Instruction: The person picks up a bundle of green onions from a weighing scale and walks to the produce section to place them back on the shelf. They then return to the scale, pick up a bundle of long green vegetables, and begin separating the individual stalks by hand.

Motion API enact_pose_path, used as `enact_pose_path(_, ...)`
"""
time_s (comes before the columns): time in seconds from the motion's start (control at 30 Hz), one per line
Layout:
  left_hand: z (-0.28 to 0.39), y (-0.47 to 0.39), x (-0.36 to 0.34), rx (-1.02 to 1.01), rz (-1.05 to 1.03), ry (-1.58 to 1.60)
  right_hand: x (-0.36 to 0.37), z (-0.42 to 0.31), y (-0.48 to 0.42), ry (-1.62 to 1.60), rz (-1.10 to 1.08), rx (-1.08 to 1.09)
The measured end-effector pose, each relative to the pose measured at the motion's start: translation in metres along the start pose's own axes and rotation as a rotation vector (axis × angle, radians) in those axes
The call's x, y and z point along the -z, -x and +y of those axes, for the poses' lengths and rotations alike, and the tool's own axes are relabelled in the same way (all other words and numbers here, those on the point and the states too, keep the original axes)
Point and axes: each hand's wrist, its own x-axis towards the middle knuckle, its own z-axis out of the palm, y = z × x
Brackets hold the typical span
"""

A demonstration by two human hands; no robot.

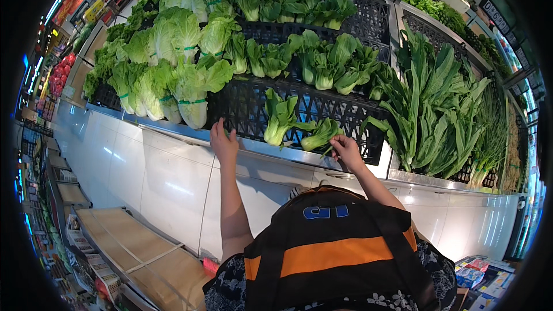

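My left hand point(224, 141) rests by the front edge of the black plastic crate point(235, 103), fingers apart, just right of a napa cabbage point(192, 95) tied with a green band. Between the fingertips of my right hand point(347, 152) is a thin green stem or leaf piece point(327, 151). Close beside that hand, a small bok choy point(319, 134) lies on its side in the crate. Another bok choy point(278, 123) stands tilted to its left. Behind them, more bok choy point(324, 62) lines the upper rows.
A metal ledge point(298, 154) runs along the display front. Long leafy greens point(432, 108) fill the right side, with thin green stalks point(488, 138) beyond. Curly lettuce point(101, 60) lies at the far left. Behind me on the left stands a low tan platform point(142, 259).
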Motion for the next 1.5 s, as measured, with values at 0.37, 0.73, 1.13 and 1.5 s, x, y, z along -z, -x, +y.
enact_pose_path(0.37,-0.034,0.020,-0.007,0.046,-0.135,-0.039,0.007,-0.024,0.004,-0.091,0.027,0.077)
enact_pose_path(0.73,0.090,0.069,0.007,-0.466,-0.385,0.321,0.047,-0.012,0.037,-0.196,0.072,0.014)
enact_pose_path(1.13,0.082,0.056,-0.018,-0.632,-0.435,-0.094,0.060,-0.005,0.048,-0.203,0.068,-0.004)
enact_pose_path(1.5,0.097,0.082,-0.066,-0.276,-0.603,-0.335,0.073,0.012,0.057,-0.214,0.070,-0.042)
